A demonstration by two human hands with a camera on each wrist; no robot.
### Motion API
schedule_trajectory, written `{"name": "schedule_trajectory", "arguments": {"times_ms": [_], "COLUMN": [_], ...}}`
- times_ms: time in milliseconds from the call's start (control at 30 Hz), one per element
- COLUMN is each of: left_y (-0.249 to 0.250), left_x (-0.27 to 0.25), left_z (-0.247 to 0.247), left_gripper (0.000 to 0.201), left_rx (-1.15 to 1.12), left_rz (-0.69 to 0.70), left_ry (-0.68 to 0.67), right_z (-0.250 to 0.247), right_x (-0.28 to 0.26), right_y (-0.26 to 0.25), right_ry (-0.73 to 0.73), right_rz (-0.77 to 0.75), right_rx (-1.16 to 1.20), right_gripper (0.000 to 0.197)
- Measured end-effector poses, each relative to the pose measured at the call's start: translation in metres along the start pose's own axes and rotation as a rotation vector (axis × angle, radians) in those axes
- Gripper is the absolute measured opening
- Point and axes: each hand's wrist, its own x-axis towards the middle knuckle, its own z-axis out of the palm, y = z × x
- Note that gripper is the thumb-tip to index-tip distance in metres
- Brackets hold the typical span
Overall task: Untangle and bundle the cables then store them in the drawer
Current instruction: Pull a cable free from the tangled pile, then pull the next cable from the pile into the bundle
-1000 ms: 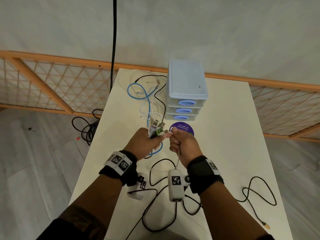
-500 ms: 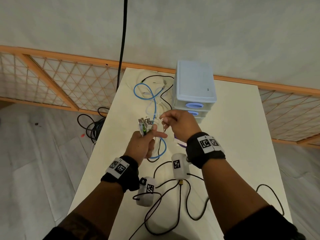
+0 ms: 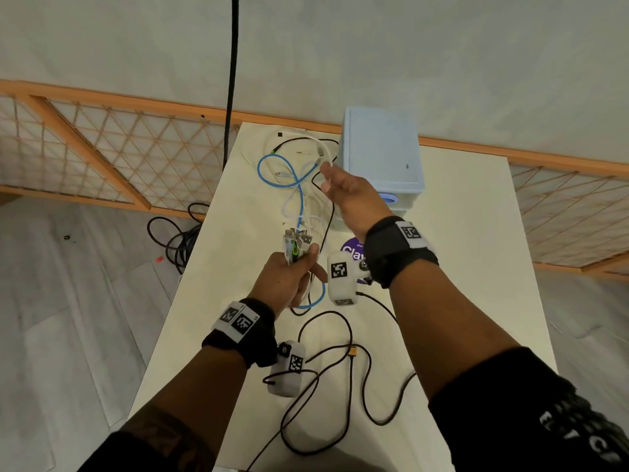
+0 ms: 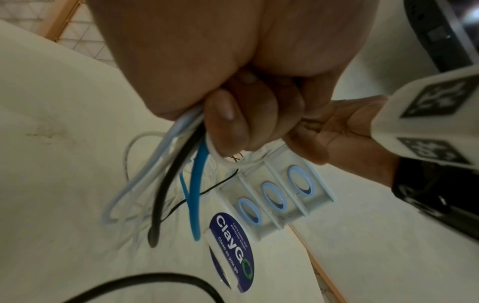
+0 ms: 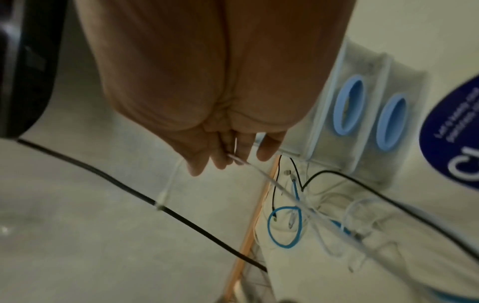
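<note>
My left hand [image 3: 301, 267] grips a bunch of cable plug ends [image 3: 295, 242] upright above the white table [image 3: 459, 267]. In the left wrist view my left hand [image 4: 233, 125] is curled round white, black and blue strands. The blue cable [image 3: 299, 185] and a black cable [image 3: 326, 216] trail back in a tangle beside the pale blue three-drawer unit [image 3: 381, 158]; its drawers [image 4: 274, 203] are closed. My right hand [image 3: 328, 180] reaches forward next to the unit. A thin white cable [image 5: 279, 184] runs taut out from between its fingers [image 5: 220, 162].
A purple round sticker [image 3: 352, 250] lies in front of the drawers. Black wrist-camera leads [image 3: 340, 369] loop over the near table. A black cord [image 3: 231, 80] hangs at the far left edge, with coiled cables on the floor [image 3: 173, 240]. A wooden lattice rail [image 3: 102, 158] runs behind.
My right hand has left the left hand's side and travelled forward along the white cable to the drawer unit. The left hand keeps its grip on the plug ends.
</note>
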Motion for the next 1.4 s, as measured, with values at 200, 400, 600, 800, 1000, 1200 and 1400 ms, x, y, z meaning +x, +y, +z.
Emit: {"name": "schedule_trajectory", "arguments": {"times_ms": [200,400,600,800,1000,1200,1400], "left_y": [0.0,0.0,-0.002,0.003,0.002,0.0,0.002], "left_x": [0.005,0.008,0.014,0.018,0.014,0.011,0.009], "left_z": [0.006,0.004,0.0,0.006,0.008,0.002,0.003], "left_gripper": [0.053,0.053,0.056,0.055,0.053,0.055,0.054], "left_rx": [0.05,0.045,-0.041,-0.079,-0.113,-0.116,-0.11], "left_rz": [0.016,0.02,0.004,-0.011,-0.025,-0.018,-0.02], "left_ry": [0.001,0.049,0.071,0.057,0.031,0.032,0.041], "right_z": [-0.005,-0.006,-0.001,0.03,0.047,0.026,-0.018], "right_x": [0.013,-0.029,-0.096,-0.14,-0.162,-0.164,-0.157], "right_y": [0.01,0.022,0.094,0.13,0.133,0.126,0.083], "right_ry": [-0.128,0.06,-0.096,-0.4,-0.347,-0.356,-0.406], "right_rz": [0.084,0.066,0.69,0.955,0.832,0.892,0.781], "right_rx": [-0.328,-0.207,-0.301,-0.453,-0.749,-0.526,-0.489], "right_gripper": [0.046,0.032,0.017,0.014,0.013,0.023,0.025]}}
